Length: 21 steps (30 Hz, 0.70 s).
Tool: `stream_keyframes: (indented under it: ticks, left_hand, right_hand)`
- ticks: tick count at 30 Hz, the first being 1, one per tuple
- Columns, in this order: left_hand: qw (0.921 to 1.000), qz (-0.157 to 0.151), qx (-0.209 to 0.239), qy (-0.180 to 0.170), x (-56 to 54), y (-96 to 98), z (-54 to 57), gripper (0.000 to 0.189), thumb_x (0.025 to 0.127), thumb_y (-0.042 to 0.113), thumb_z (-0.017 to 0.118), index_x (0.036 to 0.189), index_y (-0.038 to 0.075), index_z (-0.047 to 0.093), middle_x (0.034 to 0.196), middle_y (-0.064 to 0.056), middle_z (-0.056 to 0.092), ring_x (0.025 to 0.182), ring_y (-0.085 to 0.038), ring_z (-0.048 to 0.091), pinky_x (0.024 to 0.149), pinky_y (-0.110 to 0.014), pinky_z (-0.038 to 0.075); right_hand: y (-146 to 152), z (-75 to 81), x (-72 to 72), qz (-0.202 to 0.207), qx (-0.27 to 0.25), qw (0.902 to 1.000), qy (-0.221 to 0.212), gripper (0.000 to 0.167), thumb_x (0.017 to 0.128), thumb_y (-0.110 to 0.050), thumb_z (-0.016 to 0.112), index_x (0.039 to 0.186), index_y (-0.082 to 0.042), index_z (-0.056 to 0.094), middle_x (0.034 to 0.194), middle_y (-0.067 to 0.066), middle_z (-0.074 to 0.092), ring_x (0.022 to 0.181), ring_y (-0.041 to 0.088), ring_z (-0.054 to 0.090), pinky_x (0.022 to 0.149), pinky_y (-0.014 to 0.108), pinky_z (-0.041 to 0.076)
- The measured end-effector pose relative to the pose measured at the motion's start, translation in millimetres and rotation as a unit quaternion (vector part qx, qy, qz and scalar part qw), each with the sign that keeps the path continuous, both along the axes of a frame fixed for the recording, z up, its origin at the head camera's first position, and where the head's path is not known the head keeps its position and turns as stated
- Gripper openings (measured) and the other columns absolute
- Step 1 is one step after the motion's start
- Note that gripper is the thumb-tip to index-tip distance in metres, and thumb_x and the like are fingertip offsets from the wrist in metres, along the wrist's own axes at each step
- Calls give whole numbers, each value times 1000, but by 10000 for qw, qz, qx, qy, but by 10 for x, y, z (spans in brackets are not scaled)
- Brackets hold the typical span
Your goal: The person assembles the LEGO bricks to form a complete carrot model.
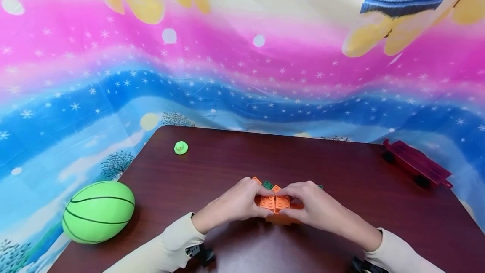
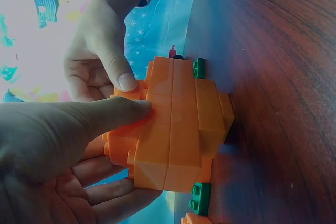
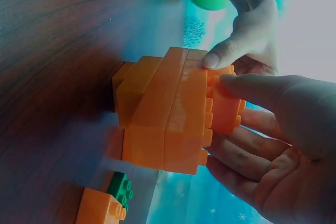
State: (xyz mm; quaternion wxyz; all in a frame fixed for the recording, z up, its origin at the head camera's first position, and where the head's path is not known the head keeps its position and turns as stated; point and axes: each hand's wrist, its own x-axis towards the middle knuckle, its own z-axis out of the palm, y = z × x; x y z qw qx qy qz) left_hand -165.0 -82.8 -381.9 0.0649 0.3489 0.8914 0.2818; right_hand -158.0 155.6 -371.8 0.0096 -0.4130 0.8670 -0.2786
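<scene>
A stepped stack of orange toy building bricks (image 2: 170,124) stands on the table between my hands, wider in its upper layers than at its base. My left hand (image 1: 242,199) pinches a studded orange brick (image 1: 267,202) at the top of the stack with thumb and fingers. From the other side, my right hand (image 1: 316,205) pinches the neighbouring top brick (image 1: 282,202). These two bricks sit side by side with a thin seam between them. In the right wrist view, the right thumb (image 3: 252,85) lies along the top brick, and fingers partly hide its far side.
Behind the stack lie a green brick (image 1: 267,185) and a loose orange brick (image 3: 94,207). A green ball (image 1: 98,212) is at the table's left edge, a small green hat-shaped toy (image 1: 181,147) at back left. A dark red wheeled toy (image 1: 418,161) is at right.
</scene>
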Motion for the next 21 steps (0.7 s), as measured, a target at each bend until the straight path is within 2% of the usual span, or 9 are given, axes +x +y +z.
stream_keyframes:
  ticks: [9, 16, 21]
  left_hand:
    - [10000, 60, -42, -44, -8, 5, -2, 36, 85, 28, 85, 120, 19, 78, 83, 9, 74, 61, 2, 44, 54, -14, 33]
    - [10000, 84, 8, -36, -8, 8, -5, 38, 84, 28, 86, 120, 20, 78, 85, 9, 75, 63, 2, 43, 55, -13, 33]
    - [10000, 92, 7, 6, -4, 6, 0, 39, 83, 28, 87, 120, 19, 78, 81, 10, 73, 62, 2, 41, 54, -13, 32]
  right_hand:
    - [-17, -10, -1, 119, -79, 9999, -27, 32, 89, -18, 81, 120, -11, 76, 109, 3, 80, 91, 8, 75, 72, 19, 58]
    - [-46, -19, -23, 151, -130, 9998, 56, 27, 89, -18, 82, 115, -12, 78, 106, 1, 79, 91, 8, 73, 73, 22, 59]
    - [-43, -23, -38, 102, -193, 9997, -107, 31, 88, -21, 83, 118, -14, 77, 105, 0, 79, 87, 3, 71, 72, 24, 60]
